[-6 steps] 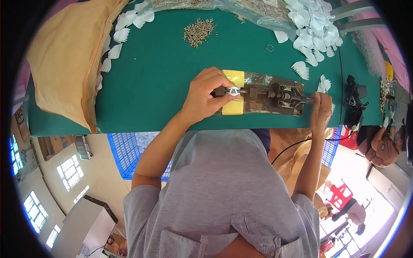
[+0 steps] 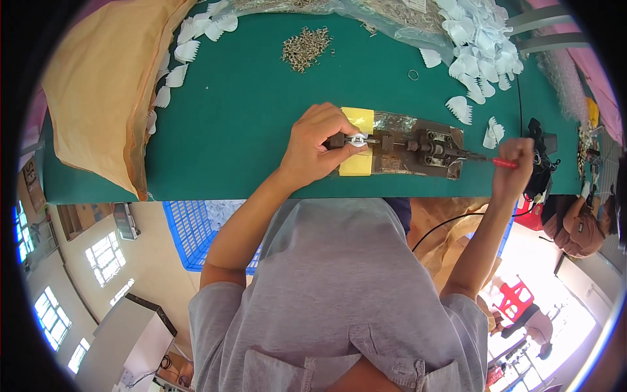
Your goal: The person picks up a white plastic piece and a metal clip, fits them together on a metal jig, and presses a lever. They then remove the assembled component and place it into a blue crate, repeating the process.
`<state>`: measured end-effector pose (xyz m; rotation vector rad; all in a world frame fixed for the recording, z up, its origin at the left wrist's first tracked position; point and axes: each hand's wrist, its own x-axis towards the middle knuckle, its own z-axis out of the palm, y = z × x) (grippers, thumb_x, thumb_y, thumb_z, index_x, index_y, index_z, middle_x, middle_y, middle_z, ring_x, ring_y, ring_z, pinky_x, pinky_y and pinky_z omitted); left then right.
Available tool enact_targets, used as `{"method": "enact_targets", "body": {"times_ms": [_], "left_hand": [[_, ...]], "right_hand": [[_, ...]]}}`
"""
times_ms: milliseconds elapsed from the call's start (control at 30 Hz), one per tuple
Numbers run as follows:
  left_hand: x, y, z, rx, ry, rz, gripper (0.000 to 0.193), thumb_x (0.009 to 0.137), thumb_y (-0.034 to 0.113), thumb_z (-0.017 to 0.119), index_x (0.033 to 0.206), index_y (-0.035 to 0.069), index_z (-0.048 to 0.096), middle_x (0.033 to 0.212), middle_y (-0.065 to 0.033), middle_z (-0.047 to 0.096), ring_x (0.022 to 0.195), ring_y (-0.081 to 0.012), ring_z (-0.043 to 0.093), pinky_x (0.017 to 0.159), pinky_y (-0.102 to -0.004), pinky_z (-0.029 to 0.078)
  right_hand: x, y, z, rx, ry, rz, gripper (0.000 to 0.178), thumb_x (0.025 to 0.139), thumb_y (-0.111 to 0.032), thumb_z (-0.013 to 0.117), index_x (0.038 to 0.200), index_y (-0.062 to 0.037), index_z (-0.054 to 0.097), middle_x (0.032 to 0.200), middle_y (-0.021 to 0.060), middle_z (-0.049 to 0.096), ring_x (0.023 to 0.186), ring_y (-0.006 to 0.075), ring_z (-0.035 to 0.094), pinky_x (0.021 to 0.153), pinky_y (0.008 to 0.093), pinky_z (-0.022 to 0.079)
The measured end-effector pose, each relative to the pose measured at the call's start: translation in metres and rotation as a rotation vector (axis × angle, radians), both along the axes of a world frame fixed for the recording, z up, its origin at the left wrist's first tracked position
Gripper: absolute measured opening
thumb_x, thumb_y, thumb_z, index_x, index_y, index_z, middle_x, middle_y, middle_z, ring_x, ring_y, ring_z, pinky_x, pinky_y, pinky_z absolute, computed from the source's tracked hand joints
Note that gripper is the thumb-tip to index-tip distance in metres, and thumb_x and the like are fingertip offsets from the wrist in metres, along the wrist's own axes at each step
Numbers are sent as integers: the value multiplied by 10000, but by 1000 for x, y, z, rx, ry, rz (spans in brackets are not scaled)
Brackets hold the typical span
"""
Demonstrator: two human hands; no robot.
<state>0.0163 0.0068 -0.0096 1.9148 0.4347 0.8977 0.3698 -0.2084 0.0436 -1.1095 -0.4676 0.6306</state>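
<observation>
My left hand (image 2: pixel 317 144) pinches a small white plastic piece (image 2: pixel 357 140) between thumb and fingers, at the left end of a dark metal toggle press (image 2: pixel 434 145). The press's thin rod points at the piece; the fingers hide part of it. Yellow tape (image 2: pixel 356 165) covers the base below that spot. My right hand (image 2: pixel 514 170) is closed round the red lever handle (image 2: pixel 503 162) at the press's right end, with the handle's left part showing outside the fist.
Small metal parts (image 2: pixel 306 49) are heaped farther back. White toothed plastic pieces (image 2: pixel 480 46) pile up at the back right, with a few loose ones near the press. A brown paper bag (image 2: pixel 108 98) lies on the left. A blue crate (image 2: pixel 186 235) stands below the table edge.
My right hand has moved to the right, and the lever now reaches out farther with its red handle in sight. My left hand stays at the press with the white piece.
</observation>
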Motion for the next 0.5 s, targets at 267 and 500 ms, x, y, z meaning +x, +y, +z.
{"method": "enact_targets", "body": {"times_ms": [267,500], "left_hand": [[-7,0,4,-61,60,-22,223,778,3,906,916,25,732,907,-59,718,891,-197,652,773,-330,508],[-3,-1,5,-93,46,-44,210,786,1,901,903,24,729,912,-78,721,931,-217,681,847,-349,544]], "right_hand": [[-47,26,35,6,-265,151,406,1159,-279,400,925,-38,628,513,-68,266,473,74,225,496,261,255],[-51,35,34,166,-64,176,424,1158,-280,404,803,-80,520,509,-71,259,451,61,212,443,267,207]]}}
